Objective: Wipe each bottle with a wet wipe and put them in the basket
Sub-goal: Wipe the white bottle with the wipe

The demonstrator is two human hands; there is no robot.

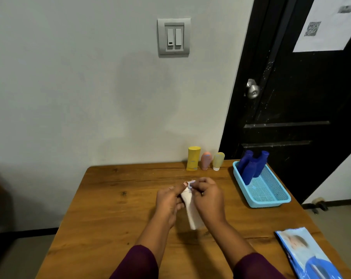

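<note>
Over the middle of the wooden table (pixel 110 208), my left hand (pixel 167 200) grips a white bottle (pixel 190 212) that tilts toward me. My right hand (pixel 208 195) pinches a white wet wipe (pixel 190 183) against the bottle's top end. A light blue mesh basket (pixel 271 201) stands at the right and holds three dark blue bottles (pixel 251 168) leaning at its far end. Against the wall stand a yellow bottle (pixel 193 158), a pink bottle (pixel 206 160) and a pale yellow bottle (pixel 218 161).
A blue pack of wet wipes (pixel 305 254) lies at the table's near right corner. A black door (pixel 303 97) with a metal knob (pixel 252 90) is behind the basket. The grey wall carries a light switch (pixel 173 36).
</note>
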